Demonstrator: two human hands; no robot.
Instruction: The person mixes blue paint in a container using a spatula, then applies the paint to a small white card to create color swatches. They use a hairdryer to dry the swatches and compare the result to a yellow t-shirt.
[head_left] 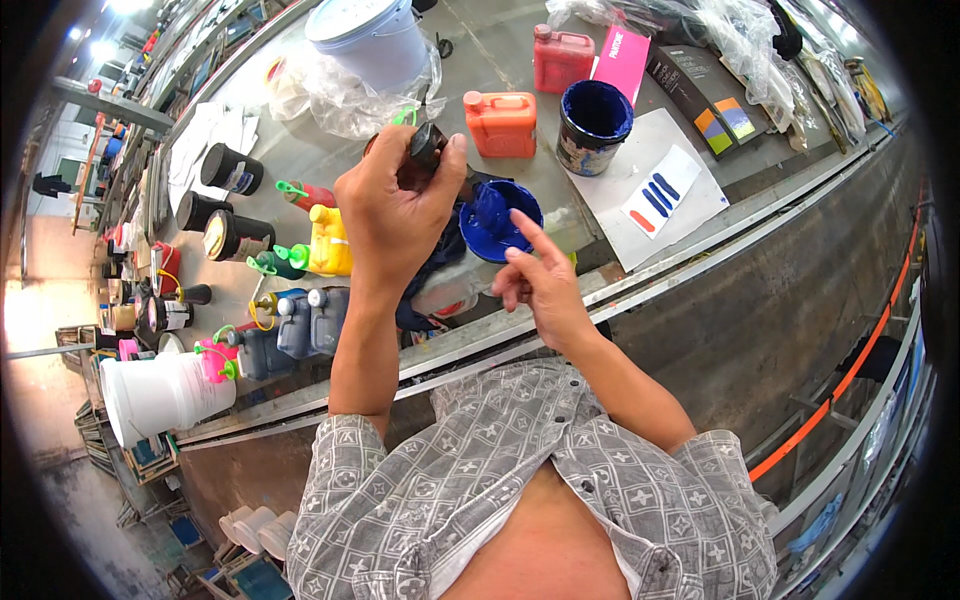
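- The left hand [392,205] is closing its fingers around a black-ended object [428,145], holding it above and to the left of the blue tub; the hand is partly hiding the object, so its full form cannot be told.
- The right hand [545,285] is standing part-opened at the near right side of the tub, its index finger extending toward the rim and its other fingers bending; whether the fingertip is touching the tub cannot be told.
- The blue tub [531,207] is sitting near the front edge of the table [480,45], between the two hands, and is containing thick blue paint [490,208].
- A dark can [585,157], its inner wall carrying blue paint, is standing beyond the tub to the right.
- A white sheet [695,195] is lying beside the can and is supporting a white card [672,200], which is showing one orange-red stroke and three dark blue strokes.
- An orange jug [503,130] is standing behind the tub; a red jug [563,62] is standing farther back, beside a pink booklet [621,62].
- A pale bucket [370,45] is standing at the far side, with clear plastic [350,105] lying near it.
- A yellow jug [330,240] is resting to the left of the left forearm.
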